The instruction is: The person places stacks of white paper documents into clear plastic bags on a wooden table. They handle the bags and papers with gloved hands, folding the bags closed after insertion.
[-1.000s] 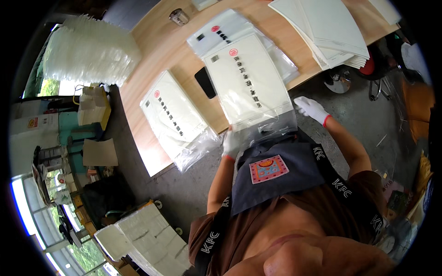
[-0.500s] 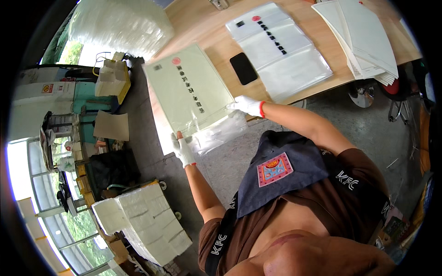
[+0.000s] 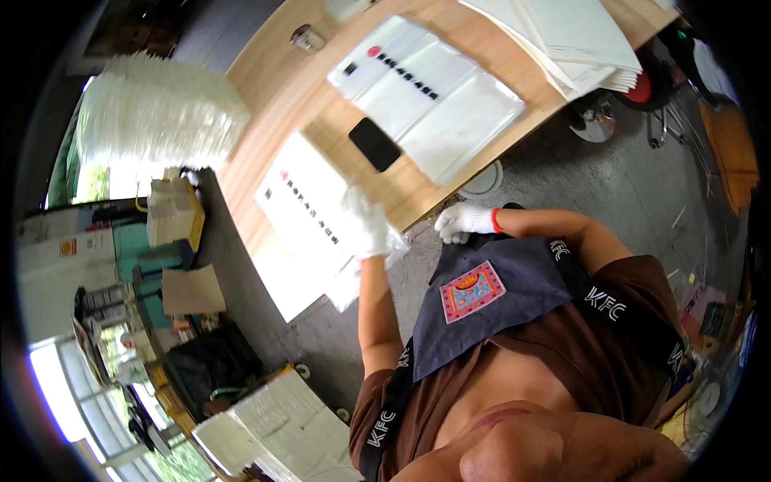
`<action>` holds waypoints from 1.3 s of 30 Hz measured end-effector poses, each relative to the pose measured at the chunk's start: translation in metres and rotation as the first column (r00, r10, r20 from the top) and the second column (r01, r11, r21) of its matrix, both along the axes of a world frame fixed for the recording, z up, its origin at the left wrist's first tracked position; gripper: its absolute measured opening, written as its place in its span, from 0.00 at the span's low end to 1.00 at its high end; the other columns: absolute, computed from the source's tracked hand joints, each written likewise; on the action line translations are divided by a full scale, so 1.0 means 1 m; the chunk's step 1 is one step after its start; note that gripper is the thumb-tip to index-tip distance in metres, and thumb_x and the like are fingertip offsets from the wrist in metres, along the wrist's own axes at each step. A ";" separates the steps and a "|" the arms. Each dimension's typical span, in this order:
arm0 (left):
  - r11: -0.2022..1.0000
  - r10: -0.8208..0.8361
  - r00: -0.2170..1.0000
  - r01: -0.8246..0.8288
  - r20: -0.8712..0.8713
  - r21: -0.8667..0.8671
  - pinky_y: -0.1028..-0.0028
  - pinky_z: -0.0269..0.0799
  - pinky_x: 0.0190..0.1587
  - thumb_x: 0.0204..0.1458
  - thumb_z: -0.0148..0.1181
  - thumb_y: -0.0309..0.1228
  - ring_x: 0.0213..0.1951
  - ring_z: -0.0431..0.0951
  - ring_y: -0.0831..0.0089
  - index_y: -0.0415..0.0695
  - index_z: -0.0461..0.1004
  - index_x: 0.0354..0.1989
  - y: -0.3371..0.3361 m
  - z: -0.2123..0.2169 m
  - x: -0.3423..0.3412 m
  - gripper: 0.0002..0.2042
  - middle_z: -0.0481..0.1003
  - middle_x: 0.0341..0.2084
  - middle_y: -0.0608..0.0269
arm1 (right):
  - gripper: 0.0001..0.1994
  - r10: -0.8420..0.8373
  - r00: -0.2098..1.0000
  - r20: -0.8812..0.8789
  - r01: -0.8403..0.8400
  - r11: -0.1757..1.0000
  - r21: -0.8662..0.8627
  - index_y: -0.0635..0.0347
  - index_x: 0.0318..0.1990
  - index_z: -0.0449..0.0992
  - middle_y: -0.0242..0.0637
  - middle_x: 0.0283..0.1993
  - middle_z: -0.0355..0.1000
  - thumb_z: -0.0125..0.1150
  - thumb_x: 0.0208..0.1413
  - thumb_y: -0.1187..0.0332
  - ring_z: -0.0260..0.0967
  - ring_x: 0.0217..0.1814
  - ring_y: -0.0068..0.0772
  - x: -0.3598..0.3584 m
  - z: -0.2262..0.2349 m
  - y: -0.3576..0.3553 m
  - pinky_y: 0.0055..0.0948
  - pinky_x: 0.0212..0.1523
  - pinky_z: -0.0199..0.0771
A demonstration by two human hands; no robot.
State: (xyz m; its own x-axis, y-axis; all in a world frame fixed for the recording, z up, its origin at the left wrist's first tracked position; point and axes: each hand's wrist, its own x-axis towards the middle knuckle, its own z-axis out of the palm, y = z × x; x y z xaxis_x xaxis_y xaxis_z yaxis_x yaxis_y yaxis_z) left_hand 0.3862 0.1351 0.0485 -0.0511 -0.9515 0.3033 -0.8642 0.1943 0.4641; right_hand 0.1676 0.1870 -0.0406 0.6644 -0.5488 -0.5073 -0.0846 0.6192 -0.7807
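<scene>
A clear plastic sleeve with black characters and a red round mark (image 3: 297, 189) lies on the table's near left part, over a white sheet (image 3: 291, 293). My left hand (image 3: 365, 225), in a white glove, is over the sleeve's right end; motion blurs its fingers. My right hand (image 3: 466, 222), also gloved, is just off the table edge by my dark blue apron (image 3: 522, 285). Its fingers are curled in, and whatever they might hold is hidden. To the right of the sleeve lies a black phone (image 3: 374, 145). Beyond it is a stack of similar printed clear sleeves (image 3: 426, 92).
A tall pile in clear plastic (image 3: 161, 112) stands at the table's left end. White sheets (image 3: 562, 40) are fanned at the far right, and a metal cup (image 3: 307, 38) is at the back. White bundles (image 3: 281, 434) stand lower left; a stool base (image 3: 593, 120) is to the right.
My left hand has moved right and up over the sleeve. My right hand has let go of the sleeve and drawn back to the apron. The pale green sheet no longer shows; the view has shifted.
</scene>
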 end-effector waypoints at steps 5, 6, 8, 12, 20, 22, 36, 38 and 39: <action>0.951 -0.288 0.957 0.289 -0.026 0.108 0.60 0.64 0.50 0.45 0.61 0.33 0.46 0.70 0.55 0.52 0.75 0.42 -0.063 -0.037 -0.159 0.13 0.73 0.44 0.56 | 0.05 -0.237 0.971 -0.030 0.237 0.971 0.008 0.58 0.34 0.70 0.32 0.26 0.70 0.57 0.51 0.69 0.63 0.21 0.18 -0.057 0.010 -0.007 0.19 0.21 0.65; 0.950 -0.272 0.962 0.263 0.037 0.168 0.60 0.65 0.50 0.45 0.61 0.35 0.45 0.71 0.55 0.51 0.76 0.39 -0.073 -0.042 -0.170 0.12 0.73 0.42 0.56 | 0.06 -0.267 0.964 -0.002 0.267 0.964 0.007 0.59 0.35 0.70 0.32 0.27 0.70 0.57 0.51 0.68 0.64 0.21 0.18 -0.064 0.012 -0.005 0.19 0.21 0.66; 0.939 -0.265 0.947 0.211 0.182 0.273 0.60 0.66 0.48 0.44 0.60 0.37 0.42 0.71 0.56 0.50 0.78 0.35 -0.089 -0.054 -0.191 0.10 0.74 0.38 0.56 | 0.08 -0.342 0.937 0.071 0.343 0.939 0.002 0.60 0.37 0.71 0.34 0.29 0.71 0.58 0.51 0.68 0.65 0.22 0.19 -0.079 0.013 0.000 0.19 0.21 0.66; 0.827 -0.285 0.943 0.333 -0.172 0.453 0.64 0.69 0.43 0.45 0.59 0.37 0.38 0.75 0.56 0.47 0.80 0.31 -0.119 -0.065 -0.184 0.09 0.76 0.32 0.51 | 0.08 -0.483 0.876 -0.005 0.479 0.871 -0.108 0.60 0.37 0.71 0.35 0.30 0.73 0.57 0.53 0.66 0.69 0.25 0.22 -0.106 0.024 -0.009 0.20 0.25 0.71; 0.892 -0.265 0.922 0.345 -0.281 0.290 0.68 0.70 0.42 0.53 0.53 0.37 0.34 0.77 0.62 0.40 0.76 0.39 -0.134 -0.051 -0.169 0.14 0.77 0.30 0.51 | 0.15 -0.722 0.665 -0.188 0.554 0.647 -0.523 0.61 0.41 0.71 0.34 0.27 0.71 0.49 0.59 0.57 0.67 0.24 0.25 -0.097 0.005 -0.147 0.27 0.23 0.67; 0.887 -0.232 0.857 0.381 -0.460 0.262 0.69 0.70 0.43 0.55 0.51 0.34 0.33 0.76 0.65 0.41 0.75 0.37 -0.142 -0.033 -0.152 0.11 0.77 0.29 0.53 | 0.22 -0.674 0.720 -0.166 0.564 0.707 -0.426 0.61 0.40 0.72 0.37 0.27 0.72 0.46 0.58 0.49 0.70 0.26 0.33 -0.089 0.029 -0.153 0.35 0.25 0.68; 0.812 -0.582 0.779 0.571 -0.231 -0.118 0.74 0.70 0.33 0.51 0.52 0.20 0.26 0.73 0.71 0.42 0.73 0.43 -0.064 0.072 -0.230 0.11 0.76 0.31 0.56 | 0.20 -0.667 0.737 -0.108 0.487 0.635 -0.600 0.63 0.55 0.67 0.37 0.49 0.69 0.46 0.62 0.58 0.66 0.50 0.28 -0.104 0.016 -0.176 0.28 0.52 0.67; 0.725 -0.673 0.681 0.684 -0.288 -0.078 0.71 0.71 0.36 0.51 0.53 0.20 0.30 0.76 0.65 0.43 0.73 0.44 -0.015 0.087 -0.248 0.12 0.76 0.31 0.54 | 0.21 -0.606 0.714 -0.351 0.253 0.690 -0.678 0.61 0.55 0.67 0.37 0.51 0.68 0.48 0.59 0.56 0.65 0.52 0.31 -0.089 0.028 -0.171 0.31 0.53 0.66; 0.692 -0.693 0.630 0.717 -0.351 -0.080 0.69 0.71 0.37 0.51 0.53 0.21 0.32 0.77 0.62 0.43 0.73 0.45 -0.001 0.082 -0.248 0.12 0.76 0.31 0.53 | 0.22 -0.531 0.731 -0.429 0.114 0.714 -0.690 0.60 0.55 0.67 0.38 0.51 0.68 0.49 0.58 0.56 0.65 0.53 0.33 -0.079 0.035 -0.168 0.33 0.53 0.66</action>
State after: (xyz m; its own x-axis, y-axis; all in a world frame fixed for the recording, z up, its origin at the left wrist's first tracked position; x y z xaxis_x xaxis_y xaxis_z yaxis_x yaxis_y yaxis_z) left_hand 0.1381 0.1337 0.1303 -0.6240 -0.6846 0.3767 -0.2666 0.6397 0.7210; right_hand 0.0886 0.0187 -0.0061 0.0821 -0.9761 -0.2014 -0.5164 0.1312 -0.8462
